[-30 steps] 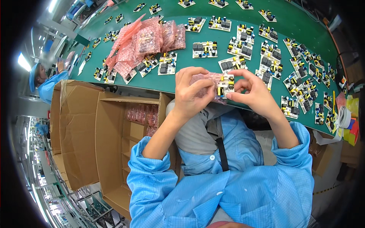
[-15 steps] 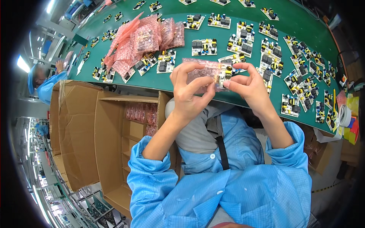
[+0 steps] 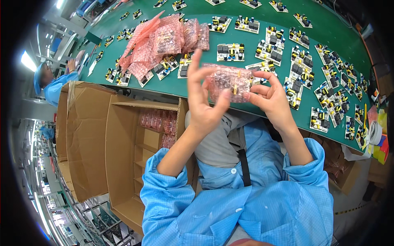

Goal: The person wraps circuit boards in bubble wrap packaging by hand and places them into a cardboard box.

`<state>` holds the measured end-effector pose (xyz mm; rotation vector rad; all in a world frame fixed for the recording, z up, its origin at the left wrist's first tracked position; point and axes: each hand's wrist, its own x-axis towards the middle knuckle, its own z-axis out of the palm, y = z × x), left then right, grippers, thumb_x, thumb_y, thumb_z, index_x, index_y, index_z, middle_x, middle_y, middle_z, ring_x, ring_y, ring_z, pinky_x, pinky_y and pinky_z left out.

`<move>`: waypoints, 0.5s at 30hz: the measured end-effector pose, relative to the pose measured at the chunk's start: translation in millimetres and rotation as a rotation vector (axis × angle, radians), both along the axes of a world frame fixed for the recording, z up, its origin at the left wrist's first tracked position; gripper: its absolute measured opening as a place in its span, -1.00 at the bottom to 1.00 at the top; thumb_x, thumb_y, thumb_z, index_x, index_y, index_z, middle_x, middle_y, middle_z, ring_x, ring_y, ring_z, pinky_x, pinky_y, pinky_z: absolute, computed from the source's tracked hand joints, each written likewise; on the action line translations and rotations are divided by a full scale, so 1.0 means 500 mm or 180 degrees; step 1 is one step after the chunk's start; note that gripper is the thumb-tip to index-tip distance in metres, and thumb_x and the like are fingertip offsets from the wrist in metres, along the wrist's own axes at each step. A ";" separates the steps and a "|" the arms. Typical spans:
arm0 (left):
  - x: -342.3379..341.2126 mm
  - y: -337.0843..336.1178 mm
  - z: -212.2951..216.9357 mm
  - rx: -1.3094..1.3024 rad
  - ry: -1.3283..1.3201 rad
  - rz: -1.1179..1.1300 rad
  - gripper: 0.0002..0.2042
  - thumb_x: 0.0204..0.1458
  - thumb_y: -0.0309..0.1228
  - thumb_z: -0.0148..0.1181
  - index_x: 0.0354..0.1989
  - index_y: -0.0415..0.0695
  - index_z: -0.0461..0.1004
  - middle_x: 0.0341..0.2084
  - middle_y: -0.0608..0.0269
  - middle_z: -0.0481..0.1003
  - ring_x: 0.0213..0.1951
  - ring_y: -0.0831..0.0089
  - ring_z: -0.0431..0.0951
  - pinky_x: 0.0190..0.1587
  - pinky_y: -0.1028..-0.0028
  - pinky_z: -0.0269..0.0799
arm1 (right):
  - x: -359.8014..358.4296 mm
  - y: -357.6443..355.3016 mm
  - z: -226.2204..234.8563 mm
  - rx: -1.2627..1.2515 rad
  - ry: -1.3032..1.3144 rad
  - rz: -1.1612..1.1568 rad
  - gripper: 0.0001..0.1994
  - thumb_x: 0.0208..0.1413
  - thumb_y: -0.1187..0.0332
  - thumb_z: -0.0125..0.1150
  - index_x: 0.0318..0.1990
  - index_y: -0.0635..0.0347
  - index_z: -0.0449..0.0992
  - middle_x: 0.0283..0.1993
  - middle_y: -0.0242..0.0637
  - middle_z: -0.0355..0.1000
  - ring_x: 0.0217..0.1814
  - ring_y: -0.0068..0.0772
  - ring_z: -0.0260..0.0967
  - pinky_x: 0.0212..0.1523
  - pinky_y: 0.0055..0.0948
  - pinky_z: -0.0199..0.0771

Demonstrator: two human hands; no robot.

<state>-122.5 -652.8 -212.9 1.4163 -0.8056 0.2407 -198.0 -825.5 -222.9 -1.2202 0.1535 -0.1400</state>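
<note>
A pink bubble-wrap bag with a circuit board inside it is held up over the near edge of the green table. My right hand pinches the bag's right end between thumb and fingers. At its left end my left hand is slightly blurred, with the index finger pointing up and the thumb apart in front of the bag. Whether the left fingertips touch the wrap is hard to see. Beyond the bag lies a bare circuit board with black and yellow parts.
A pile of pink bubble-wrap bags lies at the table's left, boards around it. Many bare boards cover the right side. An open cardboard box with wrapped packs stands by my left arm. A co-worker sits far left.
The board, partly out of the bag before, is now inside it. My left hand has loosened from a pinch and spread its fingers. The view has shifted slightly left.
</note>
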 end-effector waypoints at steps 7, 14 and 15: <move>0.038 0.040 -0.009 -0.0897 0.3149 -0.1822 -0.39 0.27 -0.01 -0.24 0.33 -0.24 0.09 0.27 -0.21 0.23 0.24 -0.03 0.35 0.22 0.05 0.39 | -0.013 -0.009 -0.006 0.0691 0.0043 0.0643 -0.61 0.06 0.63 0.31 -0.19 0.10 0.15 -0.10 -0.01 0.54 -0.03 -0.35 0.53 -0.01 -0.44 0.56; 0.037 0.043 -0.066 -0.0540 0.3199 -0.3025 -0.54 0.21 -0.54 0.06 0.29 -0.25 0.20 0.12 0.13 0.41 0.09 0.37 0.47 0.14 0.40 0.49 | -0.015 -0.014 -0.021 0.1018 -0.0424 0.1105 -0.60 0.05 0.66 0.29 -0.23 0.08 0.12 -0.12 -0.06 0.51 -0.10 -0.46 0.50 -0.07 -0.49 0.54; 0.036 0.045 -0.062 -0.0466 0.3039 -0.3068 -0.55 0.20 -0.56 0.07 0.28 -0.25 0.23 0.10 0.16 0.42 0.07 0.40 0.48 0.12 0.43 0.50 | -0.015 -0.012 -0.024 0.1026 -0.0423 0.1110 -0.60 0.05 0.66 0.29 -0.23 0.08 0.12 -0.12 -0.06 0.51 -0.10 -0.46 0.50 -0.07 -0.49 0.54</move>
